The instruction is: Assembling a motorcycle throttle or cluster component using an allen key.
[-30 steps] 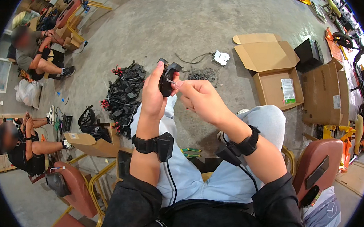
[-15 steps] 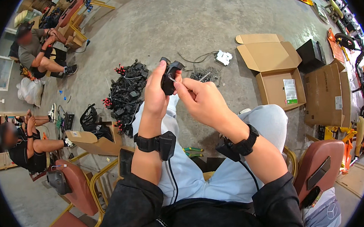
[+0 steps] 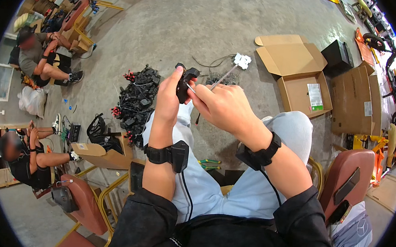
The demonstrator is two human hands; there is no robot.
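My left hand [image 3: 167, 94] is closed round a small black plastic part [image 3: 182, 88] with forked upper ends, held up above my knees. My right hand [image 3: 220, 104] pinches a thin, silvery rod-like tool [image 3: 224, 76]. One end of the tool sticks out past the knuckles toward the far right. Its other end points at the near face of the black part, and my right fingertips are close against that part. Whether the tip touches it I cannot tell. Each wrist wears a black strap with a boxy module and a cable.
A heap of black parts and cables [image 3: 138, 96] lies on the floor to the left. Beyond my hands is a white block [image 3: 242, 61] with a cord. An open cardboard box [image 3: 296, 91] stands right. Green-handled pliers [image 3: 210, 164] lie between my legs. Two people sit at left.
My right hand has turned slightly, and more of the tool now shows beyond its knuckles. The left hand keeps the black part in nearly the same place.
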